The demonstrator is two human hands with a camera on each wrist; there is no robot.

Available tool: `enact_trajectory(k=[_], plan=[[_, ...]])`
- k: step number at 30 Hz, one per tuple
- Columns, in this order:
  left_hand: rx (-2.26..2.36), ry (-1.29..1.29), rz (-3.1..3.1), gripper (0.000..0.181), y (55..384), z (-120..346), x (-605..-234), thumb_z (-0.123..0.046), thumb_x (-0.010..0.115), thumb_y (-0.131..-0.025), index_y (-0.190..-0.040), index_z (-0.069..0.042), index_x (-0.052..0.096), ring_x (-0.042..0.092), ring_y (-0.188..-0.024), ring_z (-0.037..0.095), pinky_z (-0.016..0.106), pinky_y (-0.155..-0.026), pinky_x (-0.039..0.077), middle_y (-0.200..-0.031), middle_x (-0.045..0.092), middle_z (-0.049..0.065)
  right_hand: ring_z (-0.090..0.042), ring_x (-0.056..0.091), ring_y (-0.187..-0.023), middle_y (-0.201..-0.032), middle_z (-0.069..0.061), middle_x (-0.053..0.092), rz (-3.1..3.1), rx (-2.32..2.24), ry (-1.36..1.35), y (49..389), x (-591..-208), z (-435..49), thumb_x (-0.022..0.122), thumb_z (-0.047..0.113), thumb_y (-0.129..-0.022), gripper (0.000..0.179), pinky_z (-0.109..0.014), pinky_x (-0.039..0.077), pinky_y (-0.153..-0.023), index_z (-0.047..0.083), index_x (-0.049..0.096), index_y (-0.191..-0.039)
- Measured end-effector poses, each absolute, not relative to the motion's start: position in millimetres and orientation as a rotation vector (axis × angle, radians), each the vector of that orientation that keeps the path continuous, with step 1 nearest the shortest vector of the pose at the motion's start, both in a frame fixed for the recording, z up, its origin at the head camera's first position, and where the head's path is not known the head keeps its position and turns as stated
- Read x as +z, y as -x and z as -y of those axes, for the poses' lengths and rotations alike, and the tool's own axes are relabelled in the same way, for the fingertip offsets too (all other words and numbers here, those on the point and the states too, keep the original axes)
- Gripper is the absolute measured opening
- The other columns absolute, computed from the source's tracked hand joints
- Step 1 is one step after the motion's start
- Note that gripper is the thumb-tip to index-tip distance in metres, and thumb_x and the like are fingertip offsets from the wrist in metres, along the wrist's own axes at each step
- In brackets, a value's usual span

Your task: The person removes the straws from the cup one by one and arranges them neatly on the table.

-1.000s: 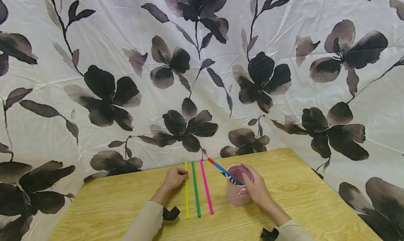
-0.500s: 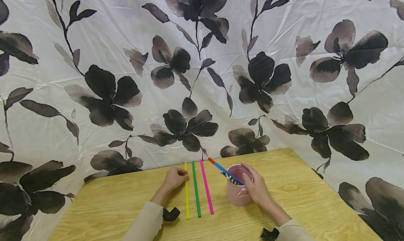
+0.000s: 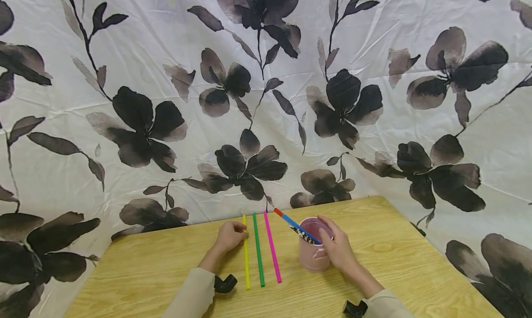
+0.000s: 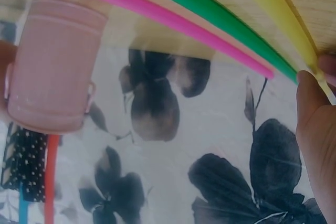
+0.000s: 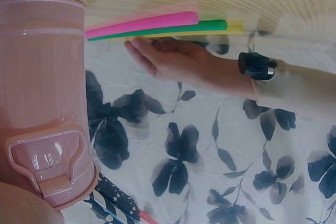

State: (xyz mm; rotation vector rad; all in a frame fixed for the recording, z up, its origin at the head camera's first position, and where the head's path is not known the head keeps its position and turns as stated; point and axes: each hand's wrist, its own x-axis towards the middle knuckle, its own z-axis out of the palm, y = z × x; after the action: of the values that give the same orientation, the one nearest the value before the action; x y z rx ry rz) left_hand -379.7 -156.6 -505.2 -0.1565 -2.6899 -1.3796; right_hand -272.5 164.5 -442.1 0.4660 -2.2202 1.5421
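Observation:
My left hand (image 3: pixel 228 237) pinches the yellow straw (image 3: pixel 247 267) near its far end; in the left wrist view the thumb (image 4: pixel 311 95) and a finger meet at it. Beside it lie a green straw (image 3: pixel 258 253) and a magenta straw (image 3: pixel 272 248), spaced apart. My right hand (image 3: pixel 341 248) grips the right side of a small pink pail (image 3: pixel 313 259), thumb over the rim. Leaning out of the pail are a blue-and-red stick (image 3: pixel 288 220) and black-and-white patterned sticks (image 3: pixel 305 235). A small side handle (image 5: pixel 47 156) shows in the right wrist view.
Everything stands on a light wooden table (image 3: pixel 407 262), its far edge just beyond the straws. A white cloth with dark flowers (image 3: pixel 287 124) hangs behind it. Each wrist wears a black device, such as the left wrist camera (image 3: pixel 225 283).
The near end of the yellow straw has shifted very slightly right under my left fingers. My right hand and the pail stay in place.

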Motion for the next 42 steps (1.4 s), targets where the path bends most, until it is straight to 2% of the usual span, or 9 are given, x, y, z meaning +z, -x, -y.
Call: enact_trajectory(k=[11, 13, 16, 20, 23, 29, 35, 37, 42], plan=[[-1.382, 0.186, 2.694, 0.014, 374.9, 165.0, -499.2, -0.008, 0.067, -0.076, -0.087, 0.000, 0.066, 0.056, -0.056, 0.014, 0.026, -0.048, 0.049, -0.079, 0.057, 0.007, -0.029, 0.051, -0.103, -0.116, -0.016, 0.053, 2.209, 1.524, -0.468, 272.7, -443.7, -164.4, 0.050, 0.008, -0.089, 0.034, -0.045, 0.041, -0.086, 0.005, 0.049, -0.123], [-1.409, 0.181, 2.688, 0.015, 372.9, 166.7, -497.0, -0.008, 0.066, -0.077, -0.089, 0.000, 0.066, 0.057, -0.058, 0.016, 0.027, -0.049, 0.050, -0.081, 0.058, 0.007, -0.030, 0.051, -0.103, -0.117, -0.016, 0.053, 2.210, 1.530, -0.466, 272.6, -444.3, -164.5, 0.050, 0.008, -0.089, 0.034, -0.043, 0.042, -0.085, 0.006, 0.049, -0.123], [-1.495, 0.201, 2.652, 0.016, 367.9, 167.7, -490.8, -0.008, 0.065, -0.079, -0.092, 0.001, 0.065, 0.059, -0.060, 0.020, 0.030, -0.050, 0.051, -0.084, 0.059, 0.008, -0.032, 0.053, -0.100, -0.117, -0.018, 0.052, 2.206, 1.571, -0.466, 271.9, -445.3, -164.7, 0.050, 0.008, -0.089, 0.034, -0.035, 0.048, -0.076, 0.007, 0.049, -0.123], [-1.479, 0.324, 2.597, 0.016, 358.6, 164.6, -473.6, -0.011, 0.065, -0.080, -0.093, -0.002, 0.066, 0.060, -0.067, 0.020, 0.029, -0.055, 0.050, -0.088, 0.062, 0.007, -0.033, 0.054, -0.097, -0.117, -0.019, 0.052, 2.205, 1.603, -0.467, 271.1, -444.9, -164.7, 0.049, 0.009, -0.090, 0.034, -0.026, 0.050, -0.067, 0.007, 0.048, -0.124], [-1.413, 0.418, 2.571, 0.016, 352.2, 158.8, -460.0, -0.016, 0.066, -0.080, -0.093, -0.007, 0.067, 0.059, -0.071, 0.016, 0.028, -0.057, 0.049, -0.089, 0.063, 0.004, -0.030, 0.053, -0.099, -0.117, -0.018, 0.052, 2.213, 1.574, -0.464, 270.7, -443.2, -164.1, 0.049, 0.008, -0.090, 0.034, -0.026, 0.049, -0.073, 0.007, 0.048, -0.124], [-1.391, 0.575, 2.513, 0.015, 328.5, 131.4, -425.8, -0.017, 0.066, -0.080, -0.095, -0.014, 0.067, 0.058, -0.074, 0.017, 0.027, -0.059, 0.050, -0.089, 0.063, 0.001, -0.026, 0.051, -0.102, -0.117, -0.016, 0.053, 2.227, 1.503, -0.476, 270.0, -443.0, -164.8, 0.049, 0.008, -0.090, 0.034, -0.039, 0.044, -0.083, 0.008, 0.048, -0.124], [-1.462, 0.697, 2.457, 0.018, 290.6, 96.0, -378.3, -0.010, 0.063, -0.082, -0.099, -0.008, 0.065, 0.058, -0.078, 0.023, 0.027, -0.058, 0.050, -0.092, 0.063, 0.010, -0.025, 0.052, -0.102, -0.117, -0.016, 0.053, 2.214, 1.512, -0.471, 270.9, -442.8, -164.4, 0.050, 0.007, -0.089, 0.034, -0.037, 0.044, -0.083, 0.005, 0.049, -0.123], [-1.472, 0.714, 2.457, 0.020, 282.2, 86.9, -368.9, -0.009, 0.063, -0.082, -0.102, -0.007, 0.064, 0.058, -0.081, 0.023, 0.025, -0.059, 0.050, -0.094, 0.062, 0.011, -0.026, 0.054, -0.098, -0.117, -0.016, 0.053, 2.212, 1.539, -0.469, 271.8, -443.0, -164.9, 0.050, 0.007, -0.089, 0.034, -0.035, 0.047, -0.078, 0.004, 0.049, -0.123], [-1.537, 0.799, 2.414, 0.028, 275.4, 72.4, -361.3, -0.009, 0.063, -0.082, -0.110, -0.009, 0.061, 0.058, -0.084, 0.024, 0.027, -0.061, 0.051, -0.099, 0.061, 0.008, -0.029, 0.062, -0.077, -0.119, -0.020, 0.050, 2.204, 1.708, -0.464, 273.5, -445.7, -167.3, 0.048, 0.009, -0.091, 0.036, -0.030, 0.052, -0.051, 0.003, 0.045, -0.127]])
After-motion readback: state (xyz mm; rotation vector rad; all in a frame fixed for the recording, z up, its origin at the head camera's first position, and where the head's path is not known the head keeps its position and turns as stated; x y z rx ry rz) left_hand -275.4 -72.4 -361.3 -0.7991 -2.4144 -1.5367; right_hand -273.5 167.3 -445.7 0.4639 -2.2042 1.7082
